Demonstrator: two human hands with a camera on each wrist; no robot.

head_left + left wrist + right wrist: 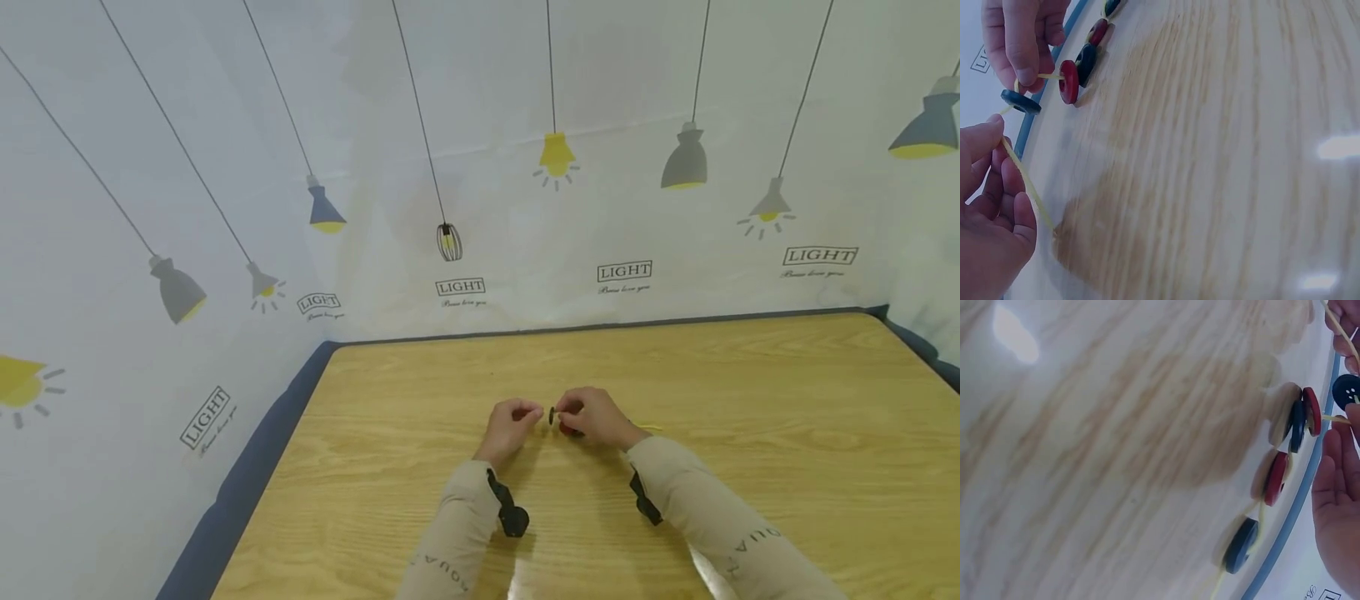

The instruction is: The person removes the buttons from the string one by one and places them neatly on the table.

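Note:
Between the two hands hangs a dark button (1020,101) with several holes, threaded on a yellow string (1029,181). My left hand (510,427) pinches the string on one side of this button, and a loose tail hangs below the fingers in the left wrist view. On the button's other side, my right hand (594,415) pinches the string close to it. From the right hand the string runs on to a red button (1312,411) and a dark blue button (1297,426) side by side. Another red button (1276,479) and a dark button (1241,545) follow along it.
The hands work above a wood-grain table (375,483). A white wall covering (517,208) printed with lamps stands behind it and at its sides. Each wrist wears a black camera mount, such as the left one (513,518).

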